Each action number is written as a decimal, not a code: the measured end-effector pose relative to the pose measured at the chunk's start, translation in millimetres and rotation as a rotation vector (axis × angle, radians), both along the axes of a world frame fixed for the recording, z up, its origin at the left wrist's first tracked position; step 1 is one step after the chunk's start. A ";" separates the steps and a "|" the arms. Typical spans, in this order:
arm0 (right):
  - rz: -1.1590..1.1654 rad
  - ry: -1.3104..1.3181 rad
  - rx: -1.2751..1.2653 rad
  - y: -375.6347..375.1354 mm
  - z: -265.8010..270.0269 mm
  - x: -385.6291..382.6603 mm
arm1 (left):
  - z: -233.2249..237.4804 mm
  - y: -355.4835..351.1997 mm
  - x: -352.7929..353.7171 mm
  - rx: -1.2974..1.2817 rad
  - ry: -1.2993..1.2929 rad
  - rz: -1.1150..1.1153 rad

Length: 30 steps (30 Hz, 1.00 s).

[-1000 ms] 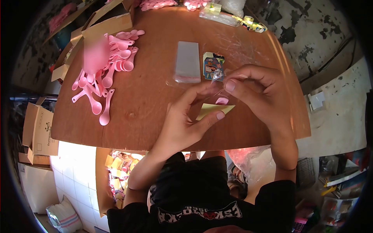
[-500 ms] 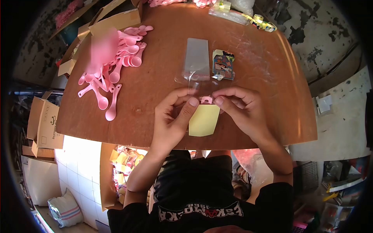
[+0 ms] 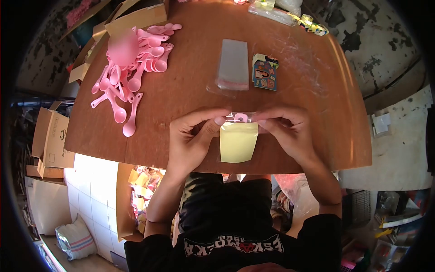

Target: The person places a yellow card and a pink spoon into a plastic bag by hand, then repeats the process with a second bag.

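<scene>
Here, left hand (image 3: 195, 136) and right hand (image 3: 287, 133) pinch the packet (image 3: 238, 143), its long axis pointing bodyward.

Brown wooden tabletop (image 3: 195, 77), light streak (image 3: 340, 63) along right edge, patchy wall (image 3: 362, 68) beyond far right corner, white-tiled floor (image 3: 93, 190) below near-left corner

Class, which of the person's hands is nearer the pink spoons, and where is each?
Left. The left hand is to the right of the pink spoons, closer to the table's front edge; the right hand is farther right, by the far upper corner of the yellow card.
</scene>
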State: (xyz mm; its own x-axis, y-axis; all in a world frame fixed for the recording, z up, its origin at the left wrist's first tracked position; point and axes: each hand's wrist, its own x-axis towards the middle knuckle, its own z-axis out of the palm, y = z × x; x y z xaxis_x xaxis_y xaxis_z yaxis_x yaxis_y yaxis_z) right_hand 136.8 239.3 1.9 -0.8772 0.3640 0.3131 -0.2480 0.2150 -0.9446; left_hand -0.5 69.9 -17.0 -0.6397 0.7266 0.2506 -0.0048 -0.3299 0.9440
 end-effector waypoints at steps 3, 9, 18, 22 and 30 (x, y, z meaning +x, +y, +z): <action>0.057 0.052 0.065 1.4 -2.4 -0.2 | -2.9 -1.5 -3.0 0.037 0.187 -0.002; 0.102 0.046 0.150 -1.2 5.6 2.0 | -2.9 -4.7 -6.0 0.079 0.084 -0.072; 0.083 0.108 0.121 -7.3 -0.3 0.2 | -3.9 -3.4 -1.6 0.089 -0.014 -0.156; 0.106 0.110 0.320 3.8 0.2 0.1 | -8.6 -7.5 -4.4 0.042 0.007 -0.137; 0.044 0.088 0.192 -11.2 -4.1 -6.8 | -7.2 -7.6 -5.7 0.010 -0.019 -0.126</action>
State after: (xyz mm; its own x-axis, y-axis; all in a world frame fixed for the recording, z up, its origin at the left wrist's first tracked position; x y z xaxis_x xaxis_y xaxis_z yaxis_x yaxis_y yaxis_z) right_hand 129.9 228.0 -2.2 -0.8573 0.2521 0.4488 -0.3406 0.3759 -0.8618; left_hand -6.2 62.2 -24.3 -0.5483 0.7989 0.2471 -0.0645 -0.3350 0.9400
